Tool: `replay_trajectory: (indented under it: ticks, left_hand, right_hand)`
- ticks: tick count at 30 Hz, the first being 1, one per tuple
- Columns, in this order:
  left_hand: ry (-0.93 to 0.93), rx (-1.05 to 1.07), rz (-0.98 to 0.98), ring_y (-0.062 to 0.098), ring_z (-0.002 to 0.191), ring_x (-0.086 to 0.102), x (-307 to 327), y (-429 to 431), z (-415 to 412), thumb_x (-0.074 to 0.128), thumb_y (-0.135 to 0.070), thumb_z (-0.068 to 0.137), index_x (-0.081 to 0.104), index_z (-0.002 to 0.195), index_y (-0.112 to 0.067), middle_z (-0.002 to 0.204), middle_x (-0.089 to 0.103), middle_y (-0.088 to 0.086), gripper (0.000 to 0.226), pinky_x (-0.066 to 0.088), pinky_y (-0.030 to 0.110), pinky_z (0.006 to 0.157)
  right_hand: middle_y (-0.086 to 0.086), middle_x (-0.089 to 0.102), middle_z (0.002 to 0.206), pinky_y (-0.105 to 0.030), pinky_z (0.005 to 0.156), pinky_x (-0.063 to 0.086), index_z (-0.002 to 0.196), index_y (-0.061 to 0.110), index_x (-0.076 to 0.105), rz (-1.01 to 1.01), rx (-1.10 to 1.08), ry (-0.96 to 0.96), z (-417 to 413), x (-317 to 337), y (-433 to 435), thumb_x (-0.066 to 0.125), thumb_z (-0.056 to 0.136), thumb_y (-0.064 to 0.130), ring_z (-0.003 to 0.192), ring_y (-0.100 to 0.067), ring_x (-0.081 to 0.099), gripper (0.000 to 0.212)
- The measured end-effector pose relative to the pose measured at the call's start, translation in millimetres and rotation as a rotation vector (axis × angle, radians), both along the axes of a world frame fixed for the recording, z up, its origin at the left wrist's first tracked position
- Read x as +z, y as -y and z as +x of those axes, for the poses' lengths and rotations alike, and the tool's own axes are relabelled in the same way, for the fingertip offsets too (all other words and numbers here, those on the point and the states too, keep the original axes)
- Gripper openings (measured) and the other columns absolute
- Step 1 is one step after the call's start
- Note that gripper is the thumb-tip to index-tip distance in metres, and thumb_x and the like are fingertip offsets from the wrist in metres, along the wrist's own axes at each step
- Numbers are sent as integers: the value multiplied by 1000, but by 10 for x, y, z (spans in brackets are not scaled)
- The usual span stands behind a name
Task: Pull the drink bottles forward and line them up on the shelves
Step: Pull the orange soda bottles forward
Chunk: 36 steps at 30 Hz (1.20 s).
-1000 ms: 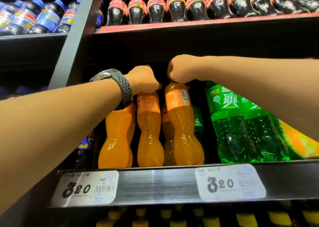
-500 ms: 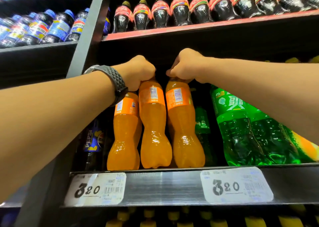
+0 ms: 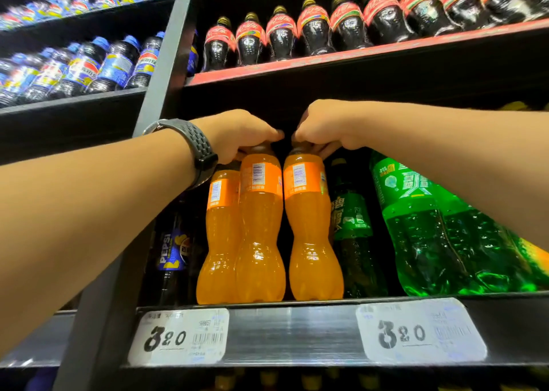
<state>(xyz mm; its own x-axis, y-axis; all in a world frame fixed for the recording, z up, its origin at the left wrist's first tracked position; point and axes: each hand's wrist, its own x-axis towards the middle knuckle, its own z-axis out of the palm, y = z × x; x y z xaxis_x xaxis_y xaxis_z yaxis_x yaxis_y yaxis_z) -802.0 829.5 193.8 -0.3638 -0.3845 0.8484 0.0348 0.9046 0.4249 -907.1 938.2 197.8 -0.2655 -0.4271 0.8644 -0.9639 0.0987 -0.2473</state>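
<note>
Overhead, the left hand [image 3: 237, 135], with a dark watch [image 3: 196, 150] on its wrist, curls its fingers round the cap of the middle orange bottle [image 3: 260, 227], which hangs straight down from the palm. Just beside it, knuckles nearly touching, the right hand [image 3: 320, 126] pinches the cap of the right orange bottle [image 3: 312, 227] the same way. Both bottles stand upright below the hands, their bases at the front shelf edge [image 3: 291, 328], with a narrow dark gap between them. A third orange bottle [image 3: 218, 242] stands under the left wrist, partly behind the middle one. Green bottles [image 3: 353, 227] stand below the right forearm.

A second ago the bottle under the left hand sat further back, with its label lower than its neighbour's. Half a second ago both bottles leaned a little. Now they are straight and their labels are nearly level. Both hands keep the same grip on the caps.
</note>
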Motion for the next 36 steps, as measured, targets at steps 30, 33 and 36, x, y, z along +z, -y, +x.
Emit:
replay_trajectory:
  ticks: [30,33,36]
  left_hand:
    - [143,72,-77,28,100,64,62,-29,81,55,-6,90,64,116,-16,109,66,12,29,54,43,90]
    - [98,70,-28,24,90,65,55,-4,61,66,-20,87,64,112,-13,100,67,10,26,56,39,82]
    - [5,42,-18,21,78,65,81,14,40,60,-21,91,64,110,-7,88,65,8,23,56,32,67]
  right_hand:
    - [-10,62,84,-33,53,58,85,16,52,-10,55,64,-1,-5,-13,62,89,30,74,-25,66,18]
    - [-10,60,85,-37,54,59,77,18,48,-9,85,78,23,-4,-35,63,89,24,75,-26,65,20]
    - [-9,57,80,-38,48,58,72,19,46,-76,63,41,51,-10,14,69,85,23,69,-25,63,26]
